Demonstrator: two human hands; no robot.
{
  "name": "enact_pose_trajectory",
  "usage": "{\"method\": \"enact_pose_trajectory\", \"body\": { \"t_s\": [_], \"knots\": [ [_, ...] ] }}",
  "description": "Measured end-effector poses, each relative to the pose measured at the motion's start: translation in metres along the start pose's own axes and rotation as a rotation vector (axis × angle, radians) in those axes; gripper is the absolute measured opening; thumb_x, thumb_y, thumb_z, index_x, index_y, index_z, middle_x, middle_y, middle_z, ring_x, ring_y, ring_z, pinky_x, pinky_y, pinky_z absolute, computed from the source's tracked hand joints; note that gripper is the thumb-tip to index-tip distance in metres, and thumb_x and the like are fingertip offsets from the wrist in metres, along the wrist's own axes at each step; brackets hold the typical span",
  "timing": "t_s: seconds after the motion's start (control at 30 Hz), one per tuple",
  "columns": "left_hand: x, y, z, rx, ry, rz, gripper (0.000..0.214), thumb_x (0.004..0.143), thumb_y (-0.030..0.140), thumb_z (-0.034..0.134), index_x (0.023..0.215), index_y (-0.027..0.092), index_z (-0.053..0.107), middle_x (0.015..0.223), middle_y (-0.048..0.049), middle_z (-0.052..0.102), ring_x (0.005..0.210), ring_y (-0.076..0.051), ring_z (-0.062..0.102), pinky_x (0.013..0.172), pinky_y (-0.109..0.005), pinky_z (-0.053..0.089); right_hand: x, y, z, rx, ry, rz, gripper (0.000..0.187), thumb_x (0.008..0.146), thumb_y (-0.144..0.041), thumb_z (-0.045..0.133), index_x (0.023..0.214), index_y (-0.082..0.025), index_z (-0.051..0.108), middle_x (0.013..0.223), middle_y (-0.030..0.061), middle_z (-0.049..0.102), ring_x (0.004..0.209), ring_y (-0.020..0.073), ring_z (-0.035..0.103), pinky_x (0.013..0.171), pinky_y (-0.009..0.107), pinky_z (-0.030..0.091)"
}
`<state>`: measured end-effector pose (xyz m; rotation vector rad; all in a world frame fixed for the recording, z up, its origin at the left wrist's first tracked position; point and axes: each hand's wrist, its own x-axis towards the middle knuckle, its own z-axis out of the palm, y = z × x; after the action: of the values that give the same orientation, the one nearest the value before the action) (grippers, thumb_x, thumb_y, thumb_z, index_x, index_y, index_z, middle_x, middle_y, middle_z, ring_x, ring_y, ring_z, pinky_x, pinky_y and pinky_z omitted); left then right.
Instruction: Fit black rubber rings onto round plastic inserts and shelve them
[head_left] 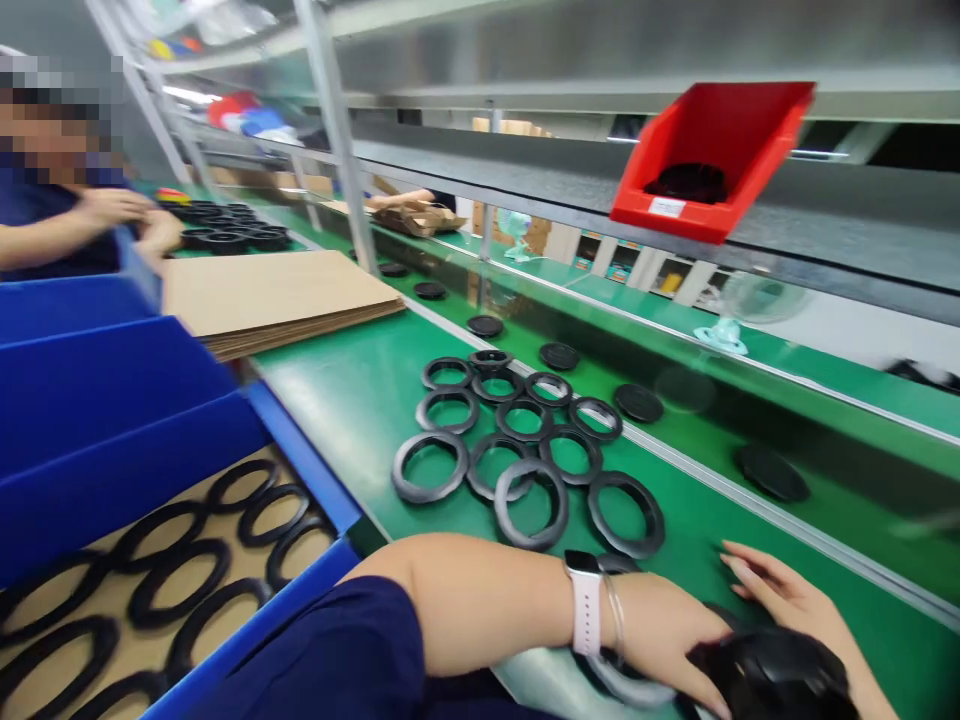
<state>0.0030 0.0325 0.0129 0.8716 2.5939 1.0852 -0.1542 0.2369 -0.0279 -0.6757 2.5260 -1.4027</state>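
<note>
My left hand [679,640] reaches across to the lower right, a pink-banded watch on its wrist. Its fingers and thumb are at a glossy black rounded part [784,675] and appear to grip it; the part hides the fingertips. Just beyond, my right hand [784,590] has its fingers stretched out to the left and slightly apart. Whether its palm touches the black part is hidden. Under and beside my left forearm lie black rings [625,512], several of them grouped on the green bench [330,385].
A blue bin [341,515] at the left holds black rings on cardboard. Flat cardboard sheets [277,290] lie behind it. Black discs [637,402] line the green conveyor belt [705,440]. A red bin [757,180] hangs above. A co-worker [56,225] is at far left.
</note>
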Motion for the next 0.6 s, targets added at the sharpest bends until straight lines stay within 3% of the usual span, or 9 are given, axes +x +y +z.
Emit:
{"method": "enact_pose_trajectory", "body": {
  "t_s": [0.07,0.17,0.23,0.33,0.47,0.6],
  "knots": [
    [-0.005,0.005,0.0,0.0,0.067,-0.043,0.026,0.076,0.033,0.078,0.092,0.019,0.063,0.085,-0.0022,0.069,0.083,-0.023,0.067,0.062,-0.025,0.04,-0.006,-0.021,0.005,0.148,-0.05,0.041,0.05,0.055,-0.068,0.082,0.086,-0.03,0.081,0.1,0.0149,0.071,0.087,0.0349,0.07,0.068,0.041,0.063],
    [-0.011,0.011,-0.003,-0.165,0.156,-0.107,0.022,0.074,0.033,0.079,0.088,0.02,0.069,0.084,-0.0011,0.07,0.08,-0.021,0.066,0.066,-0.024,0.041,-0.009,-0.034,0.013,0.174,0.025,-0.008,0.054,0.062,-0.068,0.078,0.087,-0.02,0.079,0.093,0.0141,0.071,0.069,0.0276,0.068,0.06,0.039,0.061],
    [-0.011,0.012,-0.005,-0.211,0.14,-0.062,0.014,0.079,0.025,0.068,0.092,0.019,0.069,0.089,-0.0018,0.072,0.081,-0.021,0.065,0.071,-0.024,0.044,-0.006,-0.028,0.015,0.129,0.134,0.006,0.048,0.069,-0.063,0.074,0.088,-0.019,0.078,0.088,0.0107,0.071,0.06,0.0222,0.064,0.059,0.036,0.059],
    [-0.008,0.01,-0.008,-0.329,0.149,-0.083,0.017,0.08,0.021,0.06,0.094,0.019,0.069,0.095,-0.0015,0.072,0.089,-0.022,0.065,0.081,-0.026,0.046,0.007,-0.004,0.007,0.037,0.326,0.025,0.029,0.085,-0.044,0.066,0.093,-0.018,0.076,0.091,0.0072,0.071,0.068,0.0199,0.066,0.067,0.033,0.059],
    [-0.005,0.008,-0.007,-0.448,0.129,-0.176,0.017,0.08,0.024,0.06,0.093,0.02,0.07,0.099,-0.0013,0.072,0.097,-0.024,0.065,0.091,-0.029,0.047,0.031,0.036,-0.031,-0.126,0.571,0.068,0.01,0.092,-0.021,0.065,0.095,-0.015,0.072,0.095,0.0051,0.069,0.087,0.0195,0.066,0.086,0.036,0.055],
    [-0.004,0.003,-0.006,-0.433,0.124,-0.24,0.022,0.08,0.035,0.063,0.095,0.022,0.072,0.102,-0.0031,0.072,0.101,-0.027,0.065,0.095,-0.033,0.048,0.053,0.073,-0.088,-0.286,0.754,0.139,0.01,0.097,-0.023,0.068,0.097,-0.013,0.068,0.101,0.0062,0.065,0.101,0.0218,0.061,0.099,0.043,0.048]
  ]
}}
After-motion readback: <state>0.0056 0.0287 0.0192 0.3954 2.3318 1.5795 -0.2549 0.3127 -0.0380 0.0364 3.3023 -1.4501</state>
